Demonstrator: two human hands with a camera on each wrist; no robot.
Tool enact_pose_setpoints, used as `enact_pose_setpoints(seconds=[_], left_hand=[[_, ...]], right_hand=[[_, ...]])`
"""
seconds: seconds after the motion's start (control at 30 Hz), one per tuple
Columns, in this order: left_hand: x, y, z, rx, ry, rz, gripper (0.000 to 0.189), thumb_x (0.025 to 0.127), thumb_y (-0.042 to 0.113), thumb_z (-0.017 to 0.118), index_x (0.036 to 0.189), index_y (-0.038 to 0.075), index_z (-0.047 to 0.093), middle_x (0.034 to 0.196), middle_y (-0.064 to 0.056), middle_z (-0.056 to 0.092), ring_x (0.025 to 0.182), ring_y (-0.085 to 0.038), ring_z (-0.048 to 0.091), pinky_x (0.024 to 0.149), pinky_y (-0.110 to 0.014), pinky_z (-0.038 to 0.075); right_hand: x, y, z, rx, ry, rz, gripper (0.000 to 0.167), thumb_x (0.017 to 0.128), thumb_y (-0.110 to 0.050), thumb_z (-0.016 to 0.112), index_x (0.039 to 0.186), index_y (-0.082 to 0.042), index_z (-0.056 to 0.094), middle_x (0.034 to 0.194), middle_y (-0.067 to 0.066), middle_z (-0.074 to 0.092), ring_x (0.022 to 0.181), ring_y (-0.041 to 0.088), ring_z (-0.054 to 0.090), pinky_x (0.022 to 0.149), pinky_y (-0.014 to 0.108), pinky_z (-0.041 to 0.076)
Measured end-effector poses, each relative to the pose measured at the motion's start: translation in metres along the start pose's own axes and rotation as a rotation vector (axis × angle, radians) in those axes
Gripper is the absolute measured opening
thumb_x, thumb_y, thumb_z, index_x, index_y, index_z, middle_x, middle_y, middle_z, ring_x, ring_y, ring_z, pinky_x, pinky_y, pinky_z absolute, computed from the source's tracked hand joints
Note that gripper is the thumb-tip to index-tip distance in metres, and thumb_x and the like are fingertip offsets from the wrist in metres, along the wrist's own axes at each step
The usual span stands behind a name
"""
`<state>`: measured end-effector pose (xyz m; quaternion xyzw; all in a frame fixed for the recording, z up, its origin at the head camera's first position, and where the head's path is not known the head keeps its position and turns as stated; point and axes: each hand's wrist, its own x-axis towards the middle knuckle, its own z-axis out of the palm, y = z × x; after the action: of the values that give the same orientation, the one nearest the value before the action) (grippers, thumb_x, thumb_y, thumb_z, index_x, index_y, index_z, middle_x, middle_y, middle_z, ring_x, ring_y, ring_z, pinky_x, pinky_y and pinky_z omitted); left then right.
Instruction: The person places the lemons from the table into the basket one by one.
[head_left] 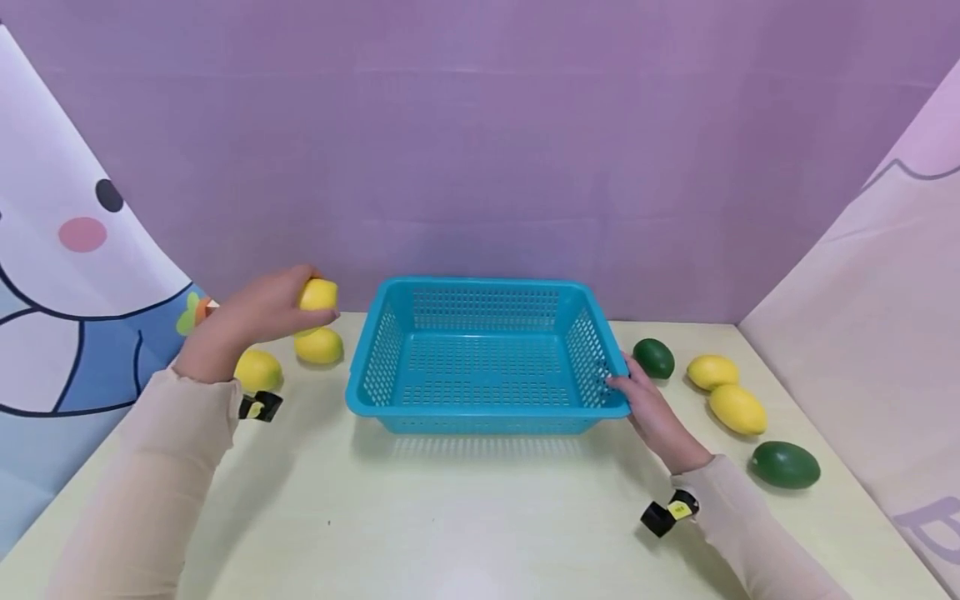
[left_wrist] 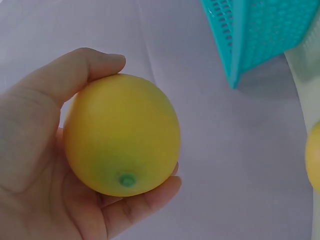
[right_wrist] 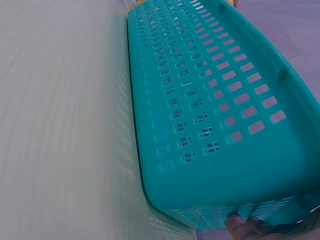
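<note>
Blue basket (head_left: pixel 487 411): it stands upright on the table (head_left: pixel 465 517) at twelve o'clock from you; its mouth faces up, probably so either of your hands can reach in.
Right-side fruit: larger green fruit (head_left: pixel 785 464), two yellow fruits (head_left: pixel 738 409) and smaller green fruit (head_left: pixel 653 358), all lying between three and four o'clock from the basket; the yellow pair touch; the spots beside the basket look chosen for your right arm's reach.
Left hand (head_left: pixel 258 310): at nine to ten o'clock from the basket, raised off the table; your thumb and fingers are clamped round a lemon from opposite sides, likely because its smooth round skin could slip.
Right hand (head_left: pixel 654 410): at three to four o'clock on the basket; your fingers are clamped on its rim, presumably to steady it.
Left-side lemons (head_left: pixel 319 346): two, near nine o'clock, one partly behind your wrist.
Held lemon (left_wrist: pixel 122 135): cradled with its stem nub exposed; apart from the basket.
</note>
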<state>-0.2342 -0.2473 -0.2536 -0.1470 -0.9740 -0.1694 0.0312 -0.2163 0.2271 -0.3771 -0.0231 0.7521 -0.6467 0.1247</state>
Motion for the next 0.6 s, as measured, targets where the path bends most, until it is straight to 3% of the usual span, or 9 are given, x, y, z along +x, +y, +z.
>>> enact_pose_setpoints(seconds=[0.6], left_hand=[[0.048, 0.044, -0.001, -0.082, -0.015, 0.073, 0.039, 0.086, 0.026, 0.059, 0.113, 0.000, 0.049, 0.092, -0.013, 0.054, 0.078, -0.027, 0.051, 0.065, -0.037, 0.044]], right_hand=[[0.000, 0.000, -0.003, 0.009, 0.002, -0.013, 0.061, 0.099, -0.009, 0.030, 0.152, -0.009, -0.001, 0.154, 0.023, 0.006, 0.135, 0.045, 0.024, 0.105, 0.054, 0.029]])
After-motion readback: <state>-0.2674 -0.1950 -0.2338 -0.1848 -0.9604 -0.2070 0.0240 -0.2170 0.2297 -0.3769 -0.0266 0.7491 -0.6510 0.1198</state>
